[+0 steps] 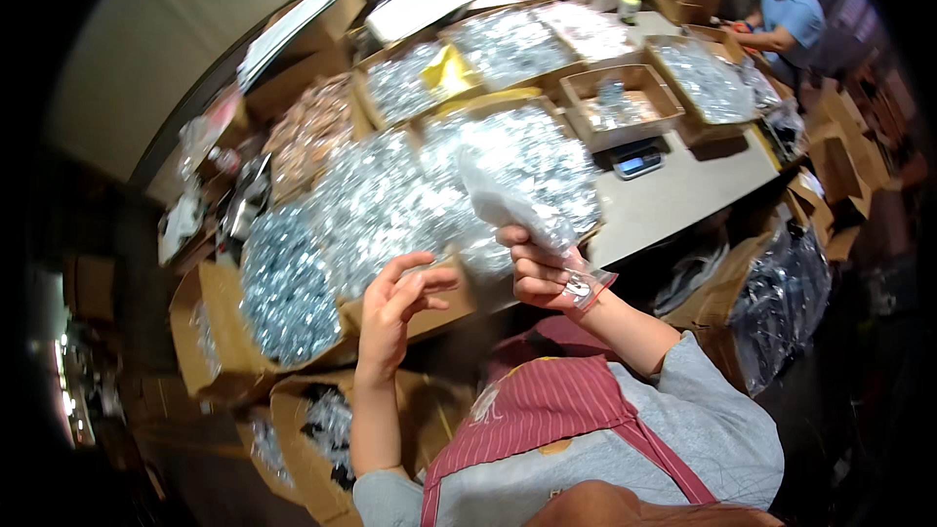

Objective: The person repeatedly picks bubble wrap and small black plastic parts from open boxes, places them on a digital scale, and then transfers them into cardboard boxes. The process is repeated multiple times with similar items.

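Observation:
My right hand (540,273) is closed around a clear plastic bag (512,203). Its upper part stands out above the fist, and a lower end with a red edge and small shiny pieces hangs out by the wrist. Whether this is one bag or two I cannot tell. To the left, my left hand (398,303) is raised with bent, parted fingers and nothing in it. Both hands are over the near edge of a wide heap of shiny silver packets (386,210), too blurred to make out singly.
Bluish metal pieces (291,283) fill a carton at the left, beside copper-coloured packets (314,127). A shallow box (625,102) and a small digital scale (638,164) sit on the table (673,195). Open cartons (312,425) stand below. Another person (789,24) works at the far right.

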Available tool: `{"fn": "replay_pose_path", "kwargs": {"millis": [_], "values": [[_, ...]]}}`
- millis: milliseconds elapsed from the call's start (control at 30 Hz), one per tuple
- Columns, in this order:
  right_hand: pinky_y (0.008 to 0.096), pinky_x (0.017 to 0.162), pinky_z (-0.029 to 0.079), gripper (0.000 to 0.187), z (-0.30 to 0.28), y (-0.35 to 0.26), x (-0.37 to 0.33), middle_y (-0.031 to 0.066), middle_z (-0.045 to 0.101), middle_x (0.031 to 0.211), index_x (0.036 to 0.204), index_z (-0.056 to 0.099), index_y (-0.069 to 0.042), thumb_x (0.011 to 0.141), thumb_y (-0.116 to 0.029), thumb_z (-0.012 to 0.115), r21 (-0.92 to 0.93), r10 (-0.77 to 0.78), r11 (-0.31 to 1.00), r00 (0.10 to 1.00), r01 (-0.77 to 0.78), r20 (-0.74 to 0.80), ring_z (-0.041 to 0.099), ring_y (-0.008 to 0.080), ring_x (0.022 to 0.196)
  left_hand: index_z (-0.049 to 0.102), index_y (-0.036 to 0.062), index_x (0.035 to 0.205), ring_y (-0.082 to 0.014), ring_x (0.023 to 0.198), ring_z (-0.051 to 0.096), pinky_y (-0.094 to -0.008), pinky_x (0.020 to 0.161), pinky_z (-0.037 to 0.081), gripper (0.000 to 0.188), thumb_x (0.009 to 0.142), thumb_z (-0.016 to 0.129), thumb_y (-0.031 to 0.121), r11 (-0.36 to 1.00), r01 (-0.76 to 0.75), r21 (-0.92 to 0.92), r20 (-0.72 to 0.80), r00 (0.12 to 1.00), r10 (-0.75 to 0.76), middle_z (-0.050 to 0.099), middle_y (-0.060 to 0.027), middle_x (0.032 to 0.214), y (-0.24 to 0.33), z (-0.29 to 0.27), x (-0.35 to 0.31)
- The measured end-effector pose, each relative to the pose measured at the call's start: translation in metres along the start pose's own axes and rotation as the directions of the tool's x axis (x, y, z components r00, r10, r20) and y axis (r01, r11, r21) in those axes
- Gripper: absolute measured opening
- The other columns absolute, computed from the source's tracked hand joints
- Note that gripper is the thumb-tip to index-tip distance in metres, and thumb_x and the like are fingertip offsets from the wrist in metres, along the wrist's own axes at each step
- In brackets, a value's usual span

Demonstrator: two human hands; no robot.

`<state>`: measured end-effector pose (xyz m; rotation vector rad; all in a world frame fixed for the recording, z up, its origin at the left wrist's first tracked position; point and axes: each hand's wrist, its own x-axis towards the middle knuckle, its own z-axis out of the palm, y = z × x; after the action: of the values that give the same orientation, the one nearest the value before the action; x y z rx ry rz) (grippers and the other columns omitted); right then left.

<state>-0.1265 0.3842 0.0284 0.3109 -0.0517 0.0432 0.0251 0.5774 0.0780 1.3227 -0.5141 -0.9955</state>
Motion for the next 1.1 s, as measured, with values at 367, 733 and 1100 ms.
{"fn": "replay_pose_path", "kwargs": {"millis": [367,733,1100], "values": [[0.0249,0.034,0.025,0.009,0.043,-0.143,-0.087,-0.0013,0.033,0.049,0.092,0.045,-0.006,0.096,-0.011,0.051,0.092,-0.294,0.955,0.931,0.281,0.218,0.033,0.0107,0.035,0.051,0.0004,0.13,-0.0214,0.098,0.066,-0.0264,0.078,0.053,0.04,0.097,0.056,0.021,0.982,-0.025,-0.187,-0.372,0.927,-0.048,0.067,-0.0105,0.106,-0.052,0.017,0.009],[0.0235,0.035,0.028,0.052,0.055,-0.376,-0.072,-0.0014,0.05,0.063,0.098,0.055,-0.008,0.092,-0.059,0.053,-0.976,-0.884,0.206,0.442,0.074,-0.153,0.038,0.0094,0.041,0.044,-0.0033,0.138,-0.0223,0.108,0.061,-0.0335,0.081,0.051,0.047,0.097,0.058,0.014,0.947,-0.289,-0.14,-0.848,0.529,0.036,0.055,-0.0134,0.132,-0.092,-0.064,-0.094],[0.0376,0.103,0.042,0.06,0.052,-0.459,-0.043,0.0179,0.053,0.132,0.132,0.051,0.003,0.081,-0.021,0.073,-0.718,-0.723,-0.637,0.539,-0.281,0.432,0.051,0.0278,0.123,0.045,-0.0059,0.135,-0.0266,0.116,0.058,-0.0396,0.094,0.049,0.054,0.088,0.065,0.012,0.956,-0.264,0.127,-0.971,0.165,0.175,0.05,-0.019,0.132,-0.113,-0.172,-0.241]]}}
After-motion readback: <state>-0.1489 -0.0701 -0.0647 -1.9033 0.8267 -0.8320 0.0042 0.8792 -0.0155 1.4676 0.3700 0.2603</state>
